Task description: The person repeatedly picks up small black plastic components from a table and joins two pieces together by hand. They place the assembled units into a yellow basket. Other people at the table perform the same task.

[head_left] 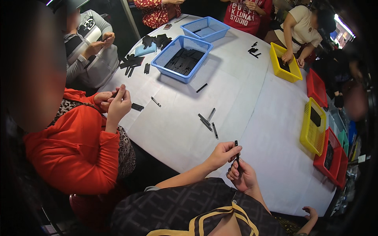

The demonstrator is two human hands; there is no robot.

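Observation:
Just over the near edge of the white table (267,157), both my hands hold one slim black stick-shaped piece (237,155), which stands roughly upright. My left hand (221,154) pinches it close to its top, thumb on it. Lower down, my right hand (245,177) has its fingers curled round the bottom part, which the fingers hide. What exactly the piece is I cannot make out. On the table beyond my hands lie a few similar dark strips (204,122), with a greyer one (212,114) beside them.
A blue basket (157,65) of black pieces stands far left, another blue basket (222,31) behind it. Yellow baskets (302,133) and red trays (341,171) line the right edge. Black gloves (159,40) lie far left. A person in orange (78,145) works at my left; others sit around.

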